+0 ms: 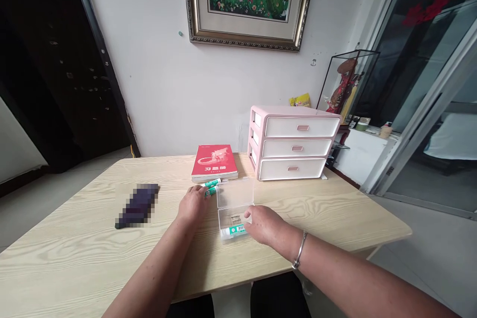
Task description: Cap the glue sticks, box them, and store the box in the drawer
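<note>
A clear plastic box (235,208) stands on the table in front of me, its lid tipped back. Inside, along the near edge, lies a white-and-green glue stick (236,230). My right hand (265,226) is at the box's right side, with its curled fingers at the end of that glue stick. Left of the box, two more glue sticks (211,184) lie side by side near the book. My left hand (193,204) reaches over their left ends with bent fingers closed on one of them; the fingertips are partly hidden.
Behind the glue sticks lies a thick red book (215,161). A pink-and-white drawer unit (296,141) stands at the back right of the wooden table (309,223). To the left is a dark, pixelated object (137,206). The table's front edge runs close to my legs.
</note>
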The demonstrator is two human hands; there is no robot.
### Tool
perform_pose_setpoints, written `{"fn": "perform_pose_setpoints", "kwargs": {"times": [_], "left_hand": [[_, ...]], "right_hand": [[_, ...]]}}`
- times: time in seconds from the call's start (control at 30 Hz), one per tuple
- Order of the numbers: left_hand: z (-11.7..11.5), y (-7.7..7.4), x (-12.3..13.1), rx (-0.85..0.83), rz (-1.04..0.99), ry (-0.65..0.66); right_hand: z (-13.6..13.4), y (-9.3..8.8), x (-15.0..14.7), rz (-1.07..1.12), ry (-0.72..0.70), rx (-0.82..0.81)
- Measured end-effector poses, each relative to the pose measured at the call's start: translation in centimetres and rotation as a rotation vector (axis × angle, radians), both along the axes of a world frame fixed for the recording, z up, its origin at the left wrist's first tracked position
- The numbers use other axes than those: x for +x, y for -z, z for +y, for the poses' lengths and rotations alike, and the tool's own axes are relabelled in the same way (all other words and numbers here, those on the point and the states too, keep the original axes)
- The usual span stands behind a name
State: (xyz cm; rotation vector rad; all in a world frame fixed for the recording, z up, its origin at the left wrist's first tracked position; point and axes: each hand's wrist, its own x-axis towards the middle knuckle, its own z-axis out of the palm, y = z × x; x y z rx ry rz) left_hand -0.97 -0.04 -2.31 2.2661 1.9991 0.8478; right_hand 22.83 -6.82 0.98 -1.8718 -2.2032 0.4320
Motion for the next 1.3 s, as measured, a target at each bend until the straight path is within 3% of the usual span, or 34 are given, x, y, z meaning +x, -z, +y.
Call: {"fn": "perform_pose_setpoints", "kwargs": {"times": [0.1, 0.23, 0.3, 0.4, 0.6, 0.7, 0.83, 0.97, 1.07, 1.17, 1.3], "left_hand": [[-2.5, -0.3, 0.7, 0.027, -0.056, -0.012], [-6.0, 0.1, 1.8, 0.022, -0.197, 0.095], [-7.3, 0.2, 2.2, 0.075, -0.207, 0.120], [-8.5, -0.3, 2.8, 0.126, -0.205, 0.199], [-10.3, -2.7, 4.5, 0.032, -0.262, 0.521], [-10.2, -2.9, 4.1, 0.029, -0.328, 0.488], [-8.5, -1.8, 0.8, 0.123, -0.293, 0.214], [-6.1, -0.1, -2.4, -0.038, -0.174, 0.004], [-4.5, 1.1, -2.8, -0.058, -0.135, 0.011], [-3.5, 1.7, -2.2, -0.028, -0.064, 0.084], [-2.7, 1.8, -1.4, -0.031, 0.012, 0.155]], "right_hand": [[0.5, 0.6, -0.2, 0.102, 0.063, -0.049], [1.1, 1.1, -0.7, 0.202, 0.121, -0.123], [1.3, 1.0, -1.1, 0.360, 0.148, -0.144], [1.3, 0.2, -1.5, 0.619, 0.153, -0.116], [-0.2, -2.8, -2.0, 1.084, 0.089, -0.096], [-0.8, -3.2, -1.6, 1.163, 0.021, -0.118], [-1.7, -1.6, 0.3, 0.827, -0.042, 0.224], [-3.5, 1.0, 1.5, 0.245, -0.366, 0.444], [-4.4, 2.4, 1.7, 0.007, -0.450, 0.458], [-3.9, 3.0, 2.9, -0.069, -0.386, 0.447], [-2.7, 3.1, 7.0, -0.082, -0.287, 0.478]]}}
